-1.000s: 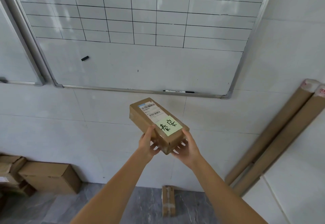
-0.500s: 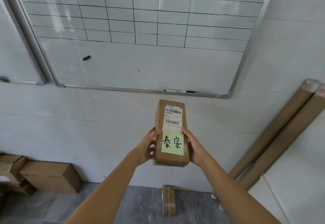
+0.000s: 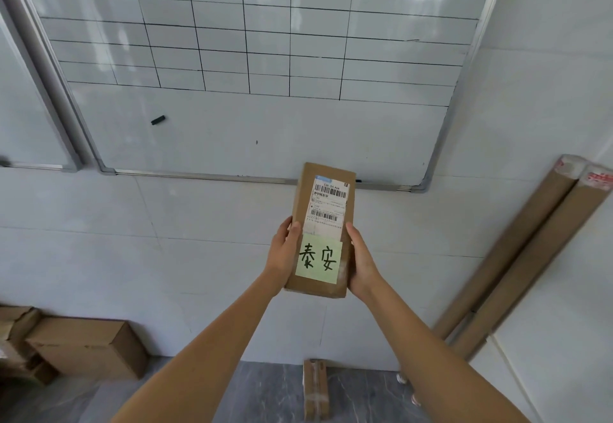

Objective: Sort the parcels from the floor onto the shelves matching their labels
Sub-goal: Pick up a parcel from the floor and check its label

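Note:
I hold a long brown cardboard parcel [image 3: 326, 203] upright in front of me, its labelled face toward the camera. It carries a white barcode shipping label [image 3: 328, 202] and a pale green sticky note [image 3: 319, 258] with two handwritten characters. My left hand [image 3: 283, 251] grips its left edge and my right hand [image 3: 363, 261] grips its right edge, both near the bottom. A second narrow parcel [image 3: 315, 389] lies on the grey floor below. No shelves are in view.
A gridded whiteboard [image 3: 252, 57] hangs on the white tiled wall straight ahead. Two long cardboard tubes [image 3: 530, 256] lean in the right corner. Brown boxes [image 3: 86, 346] are stacked on the floor at the left.
The parcel has turned from lying slanted to standing upright with its label facing me, and both hands have shifted to its side edges and lifted it slightly.

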